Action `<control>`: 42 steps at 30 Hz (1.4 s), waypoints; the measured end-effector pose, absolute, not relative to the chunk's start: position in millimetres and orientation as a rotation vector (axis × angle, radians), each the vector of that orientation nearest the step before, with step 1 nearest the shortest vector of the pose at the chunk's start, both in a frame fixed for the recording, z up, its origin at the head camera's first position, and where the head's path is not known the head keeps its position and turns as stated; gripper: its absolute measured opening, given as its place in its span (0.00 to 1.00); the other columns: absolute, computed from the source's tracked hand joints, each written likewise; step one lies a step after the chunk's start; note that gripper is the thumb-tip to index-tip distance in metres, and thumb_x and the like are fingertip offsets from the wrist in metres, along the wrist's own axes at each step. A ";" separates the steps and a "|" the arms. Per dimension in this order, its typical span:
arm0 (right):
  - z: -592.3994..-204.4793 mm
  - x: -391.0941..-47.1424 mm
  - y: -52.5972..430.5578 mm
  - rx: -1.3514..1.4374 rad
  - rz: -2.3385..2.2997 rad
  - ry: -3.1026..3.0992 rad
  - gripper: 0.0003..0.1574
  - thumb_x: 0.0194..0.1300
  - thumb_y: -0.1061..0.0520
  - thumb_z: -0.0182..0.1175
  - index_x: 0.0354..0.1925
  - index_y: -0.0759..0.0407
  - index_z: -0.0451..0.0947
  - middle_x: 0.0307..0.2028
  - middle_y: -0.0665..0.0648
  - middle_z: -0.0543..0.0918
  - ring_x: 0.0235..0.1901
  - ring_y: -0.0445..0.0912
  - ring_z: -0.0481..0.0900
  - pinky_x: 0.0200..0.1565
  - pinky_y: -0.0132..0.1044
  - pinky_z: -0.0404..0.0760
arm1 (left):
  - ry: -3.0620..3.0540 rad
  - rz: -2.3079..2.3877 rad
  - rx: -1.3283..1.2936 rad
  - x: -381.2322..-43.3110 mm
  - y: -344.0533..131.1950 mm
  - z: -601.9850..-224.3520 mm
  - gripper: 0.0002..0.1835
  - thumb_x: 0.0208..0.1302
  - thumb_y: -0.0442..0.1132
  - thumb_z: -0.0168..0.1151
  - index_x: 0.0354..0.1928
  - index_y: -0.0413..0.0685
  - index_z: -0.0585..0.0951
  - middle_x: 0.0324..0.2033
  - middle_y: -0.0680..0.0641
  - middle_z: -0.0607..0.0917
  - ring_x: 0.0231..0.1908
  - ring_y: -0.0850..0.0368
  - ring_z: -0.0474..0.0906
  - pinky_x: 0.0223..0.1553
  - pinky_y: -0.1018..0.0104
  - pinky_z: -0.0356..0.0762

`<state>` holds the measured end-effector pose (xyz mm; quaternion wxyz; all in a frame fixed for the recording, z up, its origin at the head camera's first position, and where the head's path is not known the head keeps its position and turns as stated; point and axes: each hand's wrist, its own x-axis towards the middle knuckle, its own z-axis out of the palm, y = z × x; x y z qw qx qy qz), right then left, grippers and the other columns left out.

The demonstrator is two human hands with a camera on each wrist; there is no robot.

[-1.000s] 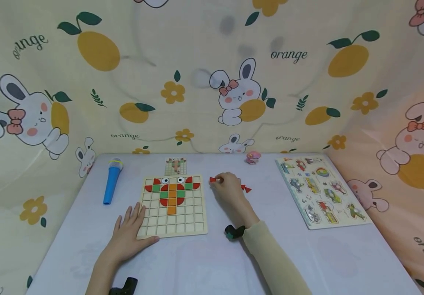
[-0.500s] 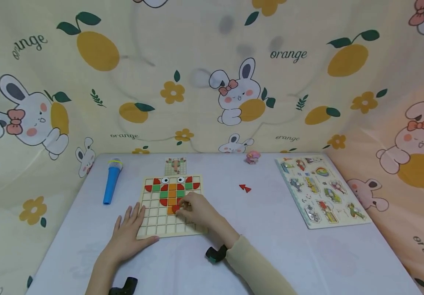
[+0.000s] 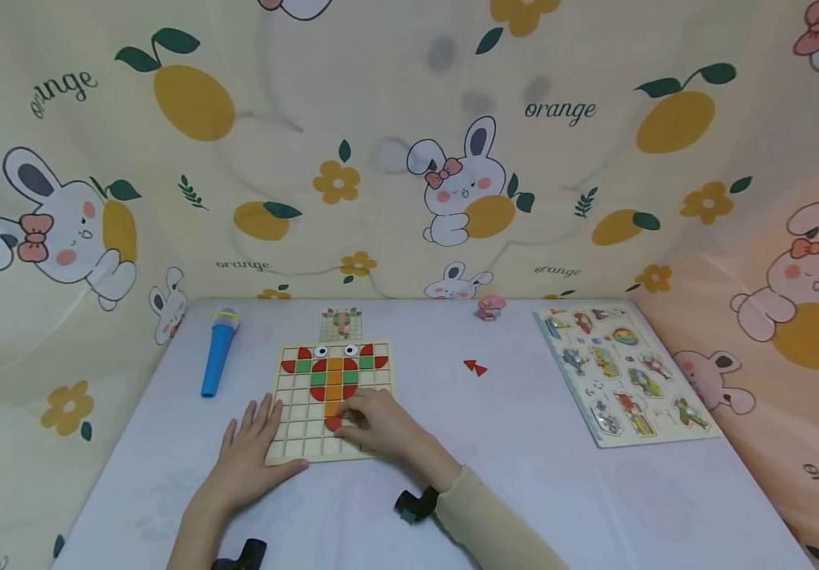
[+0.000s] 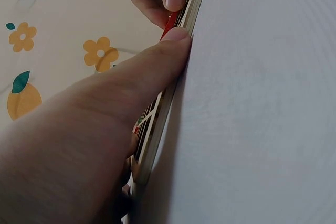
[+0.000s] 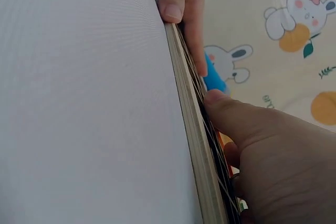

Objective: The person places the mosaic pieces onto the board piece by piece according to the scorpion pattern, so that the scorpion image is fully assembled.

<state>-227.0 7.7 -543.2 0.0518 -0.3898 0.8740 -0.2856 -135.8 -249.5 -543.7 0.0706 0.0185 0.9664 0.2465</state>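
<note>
A square wooden grid board (image 3: pixel 295 451) lies on the table, with red, green and orange tiles set in an animal-like pattern and two eye tiles at the top. My left hand (image 3: pixel 245 455) rests with spread fingers on the board's left edge, its thumb along the near edge. My right hand (image 3: pixel 384 423) is over the lower middle of the board. Its thumb and index finger pinch a red round-edged tile (image 3: pixel 332 424) just below the orange column (image 3: pixel 332 409). In the left wrist view the red tile (image 4: pixel 169 24) shows slanted at the board, beside the right fingers.
Two red triangle tiles (image 3: pixel 475 367) lie right of the board. A small pattern card (image 3: pixel 341 323) sits behind it. A blue toy microphone (image 3: pixel 218 356) lies at left, a pink figurine (image 3: pixel 491 307) at the back, and a picture puzzle board (image 3: pixel 626 376) at right.
My right hand has come left from the loose red tiles to the board with a red tile, then slid it slightly nearer, below the orange column. My left hand has stayed in place.
</note>
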 end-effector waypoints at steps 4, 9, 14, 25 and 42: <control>-543.2 -225.6 8.6 -1.234 -0.829 2.676 0.17 0.70 0.42 0.72 0.51 0.46 0.88 0.39 0.41 0.83 0.37 0.36 0.72 0.43 0.27 0.71 | 2.904 0.736 0.055 -135.5 -249.9 -544.3 0.68 0.57 0.77 0.67 0.84 0.37 0.52 0.84 0.33 0.46 0.82 0.27 0.34 0.76 0.24 0.27; -546.0 -225.7 9.0 -1.230 -0.850 2.682 0.18 0.71 0.40 0.71 0.53 0.45 0.88 0.41 0.41 0.84 0.39 0.35 0.73 0.45 0.29 0.72 | 2.933 0.740 0.073 -135.1 -250.5 -547.0 0.67 0.57 0.76 0.67 0.83 0.36 0.53 0.84 0.33 0.47 0.82 0.26 0.36 0.76 0.23 0.29; -549.3 -226.7 8.6 -1.231 -0.884 2.682 0.17 0.71 0.41 0.70 0.52 0.45 0.88 0.41 0.40 0.84 0.39 0.35 0.74 0.45 0.29 0.72 | 2.951 0.739 0.086 -134.9 -251.0 -548.6 0.67 0.57 0.76 0.67 0.83 0.36 0.54 0.84 0.32 0.48 0.82 0.26 0.36 0.76 0.23 0.30; -545.1 -223.0 4.6 -1.103 -0.997 2.649 0.13 0.71 0.43 0.71 0.50 0.44 0.90 0.42 0.40 0.86 0.37 0.34 0.74 0.42 0.27 0.73 | 2.918 0.745 0.076 -135.4 -250.9 -545.4 0.67 0.57 0.77 0.67 0.84 0.36 0.53 0.84 0.32 0.47 0.82 0.26 0.35 0.76 0.23 0.28; -545.4 -221.6 -1.2 -1.062 -0.993 2.708 0.15 0.66 0.41 0.75 0.46 0.44 0.91 0.31 0.38 0.81 0.34 0.35 0.71 0.40 0.28 0.69 | 2.907 0.744 0.079 -135.4 -250.7 -543.2 0.67 0.58 0.76 0.67 0.84 0.37 0.52 0.84 0.33 0.46 0.82 0.26 0.35 0.76 0.23 0.27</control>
